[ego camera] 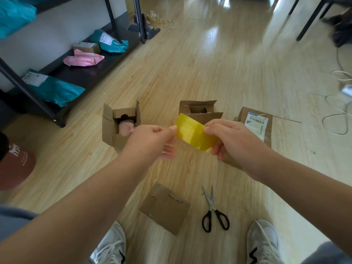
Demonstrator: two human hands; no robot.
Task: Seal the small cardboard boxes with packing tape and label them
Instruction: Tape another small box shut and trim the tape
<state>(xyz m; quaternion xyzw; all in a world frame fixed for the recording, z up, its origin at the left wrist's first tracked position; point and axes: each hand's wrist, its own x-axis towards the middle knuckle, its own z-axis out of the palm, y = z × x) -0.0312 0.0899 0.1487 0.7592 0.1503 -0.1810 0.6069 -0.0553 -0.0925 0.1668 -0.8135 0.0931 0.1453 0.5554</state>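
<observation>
1. Currently a yellow strip of packing tape [192, 132] is stretched in the air between both hands, above the wooden floor [190, 73].
2. The left hand [152, 139] pinches the strip's left end between thumb and forefinger.
3. The right hand [229, 137] grips the right end, thumb on top, fingers curled under.
4. Behind the hands stand an open cardboard box [109, 128] holding a pink item [124, 128], and a second open box [198, 108].
5. A labelled box [267, 134] lies at the right, with a closed box [163, 208] and scissors [214, 210] near the shoes [263, 242].
</observation>
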